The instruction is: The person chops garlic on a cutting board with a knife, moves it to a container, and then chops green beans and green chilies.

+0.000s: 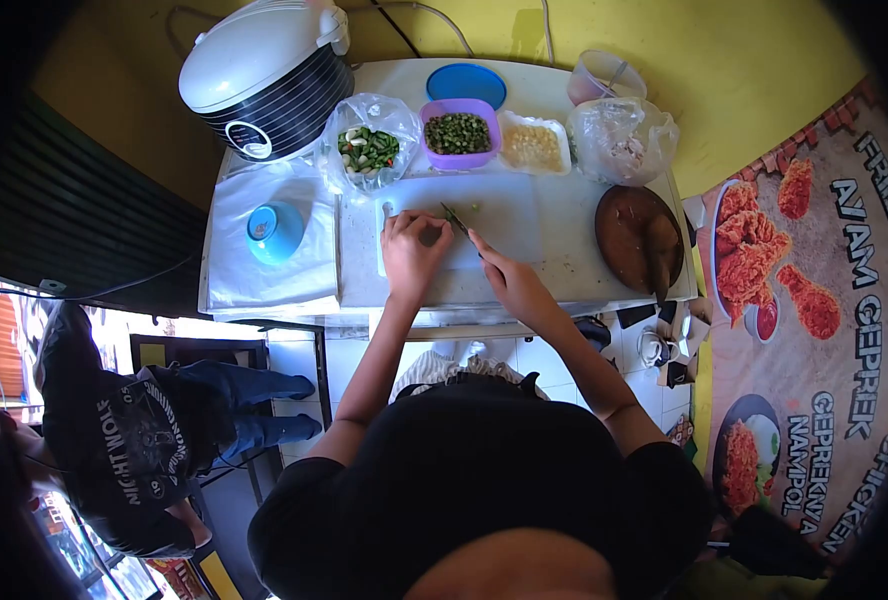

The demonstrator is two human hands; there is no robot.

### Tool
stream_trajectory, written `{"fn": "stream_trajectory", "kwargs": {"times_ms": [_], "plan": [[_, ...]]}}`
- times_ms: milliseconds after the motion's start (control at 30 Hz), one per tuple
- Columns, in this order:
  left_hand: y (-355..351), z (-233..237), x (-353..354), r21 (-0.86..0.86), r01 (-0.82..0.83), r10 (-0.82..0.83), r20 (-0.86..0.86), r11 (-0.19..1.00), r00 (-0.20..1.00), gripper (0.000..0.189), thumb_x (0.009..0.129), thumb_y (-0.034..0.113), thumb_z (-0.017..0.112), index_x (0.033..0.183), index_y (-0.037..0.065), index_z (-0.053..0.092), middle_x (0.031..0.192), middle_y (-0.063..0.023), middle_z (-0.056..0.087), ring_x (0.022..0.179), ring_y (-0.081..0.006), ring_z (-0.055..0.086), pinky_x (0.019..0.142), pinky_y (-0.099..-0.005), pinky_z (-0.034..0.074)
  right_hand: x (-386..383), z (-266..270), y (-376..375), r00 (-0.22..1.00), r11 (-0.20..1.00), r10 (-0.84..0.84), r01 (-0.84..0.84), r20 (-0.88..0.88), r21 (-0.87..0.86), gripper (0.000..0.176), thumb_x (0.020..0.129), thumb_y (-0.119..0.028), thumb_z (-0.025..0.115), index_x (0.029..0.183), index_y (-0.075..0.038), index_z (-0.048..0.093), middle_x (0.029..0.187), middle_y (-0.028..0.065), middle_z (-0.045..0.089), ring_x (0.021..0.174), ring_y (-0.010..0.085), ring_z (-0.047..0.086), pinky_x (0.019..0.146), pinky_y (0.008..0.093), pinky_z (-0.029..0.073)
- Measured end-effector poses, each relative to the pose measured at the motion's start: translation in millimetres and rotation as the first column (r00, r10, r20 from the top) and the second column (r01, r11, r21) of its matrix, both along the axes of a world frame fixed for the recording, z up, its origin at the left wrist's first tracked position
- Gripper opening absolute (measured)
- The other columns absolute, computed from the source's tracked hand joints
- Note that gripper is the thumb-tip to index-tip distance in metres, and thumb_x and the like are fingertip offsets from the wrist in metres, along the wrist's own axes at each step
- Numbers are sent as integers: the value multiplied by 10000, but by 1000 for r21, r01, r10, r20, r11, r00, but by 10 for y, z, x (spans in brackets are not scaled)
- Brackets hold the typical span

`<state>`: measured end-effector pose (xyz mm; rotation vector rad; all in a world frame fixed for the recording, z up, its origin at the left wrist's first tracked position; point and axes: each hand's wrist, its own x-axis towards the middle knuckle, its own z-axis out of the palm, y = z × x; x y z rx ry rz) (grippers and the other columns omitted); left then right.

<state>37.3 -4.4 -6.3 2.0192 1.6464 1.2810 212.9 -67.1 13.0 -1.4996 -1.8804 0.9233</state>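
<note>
My right hand (pixel 512 285) is closed round the handle of a knife (pixel 456 219), whose blade points up and left over a white cutting board (pixel 509 200). Close to the blade, my left hand (pixel 416 250) rests on the board with its fingers curled together; what they hold, if anything, is hidden. A small green piece (pixel 449 212) shows by the knife tip, and a few bits lie farther right. Behind the board stands a purple tub (pixel 426 152) of chopped green vegetable pieces. Left of it, a clear plastic bag (pixel 342 168) holds green chillies and pale cloves.
A rice cooker (pixel 264 65), an upturned blue bowl (pixel 276 232) on plastic sheets, a blue lid (pixel 466 84), a tray of pale yellow bits (pixel 534 147), a plastic bag (pixel 624 140) and a stone mortar (pixel 619 240) with pestle surround the board. Another person (pixel 134 450) stands left.
</note>
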Motion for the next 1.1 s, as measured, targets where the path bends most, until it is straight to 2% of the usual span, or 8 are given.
{"fn": "stream_trajectory", "kwargs": {"times_ms": [100, 167, 333, 400, 467, 600, 767, 1100], "plan": [[-23, 47, 18, -26, 1, -2, -16, 1000, 1000, 109, 714, 179, 741, 779, 93, 721, 911, -46, 654, 891, -254, 571, 846, -369, 434, 15, 82, -62, 999, 999, 14, -12, 37, -39, 491, 951, -133, 469, 1429, -195, 375, 762, 262, 588, 671, 408, 599, 630, 418, 470], [-8, 65, 14, -24, 0, 0, -22, 1000, 1000, 120, 712, 192, 745, 787, 100, 728, 918, -44, 654, 903, -251, 570, 858, -378, 428, 61, 60, -105, 998, 999, 32, -32, -45, 7, 492, 949, -134, 473, 1428, -195, 378, 745, 255, 588, 657, 412, 595, 623, 422, 471], [-10, 36, 2, -52, 45, -46, -34, 998, 998, 125, 709, 214, 748, 789, 118, 741, 950, -38, 653, 946, -242, 562, 913, -418, 390, 59, -81, 26, 999, 995, 25, -22, -36, 97, 490, 946, -136, 477, 1425, -193, 384, 739, 254, 588, 646, 408, 594, 614, 425, 472], [-17, 31, -1, -52, 48, -49, -29, 998, 998, 124, 707, 209, 748, 785, 113, 740, 951, -40, 655, 941, -243, 564, 904, -410, 399, 4, -40, 59, 999, 994, 18, -15, -28, 105, 491, 946, -135, 476, 1424, -192, 384, 724, 253, 587, 637, 408, 593, 610, 428, 471], [-8, 26, -4, -46, 48, -49, -25, 998, 998, 123, 704, 204, 747, 781, 108, 739, 951, -42, 657, 936, -244, 567, 896, -402, 408, -43, 8, 82, 996, 998, 15, -21, 93, 61, 495, 943, -131, 474, 1426, -189, 380, 687, 253, 578, 618, 409, 590, 600, 441, 466], [23, 8, 0, -20, 0, 0, 7, 1000, 1000, 119, 697, 194, 744, 766, 99, 729, 920, -38, 657, 909, -248, 570, 861, -380, 425, 2, 26, -56, 996, 996, 30, -37, 88, 86, 503, 939, -129, 476, 1428, -187, 374, 640, 247, 562, 592, 411, 583, 588, 455, 456], [37, 15, 27, -31, -22, 22, 18, 999, 1000, 113, 696, 192, 739, 758, 100, 716, 898, -25, 649, 899, -249, 567, 858, -380, 422, 137, 107, -168, 999, 999, 32, -32, 3, -14, 489, 943, -135, 476, 1421, -195, 390, 659, 252, 542, 596, 393, 577, 591, 427, 449], [3, -16, 29, -9, -30, 31, 20, 999, 999, 116, 689, 188, 747, 747, 99, 702, 899, -25, 643, 908, -247, 564, 856, -386, 423, 84, -53, -32, 993, 997, 19, -9, -115, 82, 495, 956, -157, 477, 1435, -218, 368, 675, 237, 526, 550, 357, 536, 591, 385, 453]]}}
